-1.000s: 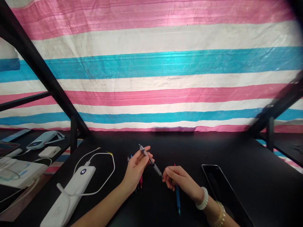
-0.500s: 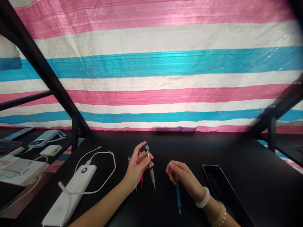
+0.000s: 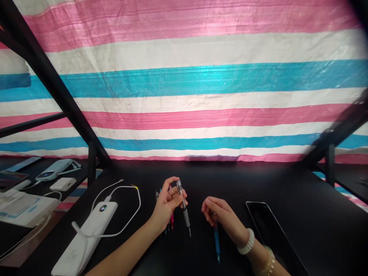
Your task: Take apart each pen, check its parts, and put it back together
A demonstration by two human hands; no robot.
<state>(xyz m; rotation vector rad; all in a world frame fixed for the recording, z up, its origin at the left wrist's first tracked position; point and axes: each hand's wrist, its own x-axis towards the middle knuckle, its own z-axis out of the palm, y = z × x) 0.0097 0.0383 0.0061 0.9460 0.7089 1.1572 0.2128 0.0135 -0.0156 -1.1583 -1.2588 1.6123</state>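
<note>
With the left hand (image 3: pixel 167 203) clamped on the grey pen (image 3: pixel 183 207), tip down just above the worktop (image 3: pixel 258 180), keep its barrel steady while the loosely curled, empty right hand (image 3: pixel 220 216), hovering over the blue pen (image 3: pixel 216 241), approaches squarely.

Black tabletop (image 3: pixel 258 184) across the view. Near its left edge, a long white power bank (image 3: pixel 86 235) with a lit indicator, lying lengthwise towards the front left corner. White cable (image 3: pixel 126 207) looping out from it towards the middle. By the right side, close to the front edge, a dark phone (image 3: pixel 270 230) lying flat, screen up. Striped pink, white and blue tarp (image 3: pixel 184 96) hanging along the far edge. Black frame bars (image 3: pixel 57 92) slanting down at the far left and right corners. Beyond the left edge, a neighbouring surface with a second power bank (image 3: pixel 56 170), a small white box (image 3: pixel 62 184) and a flat white pack (image 3: pixel 23 209).
</note>
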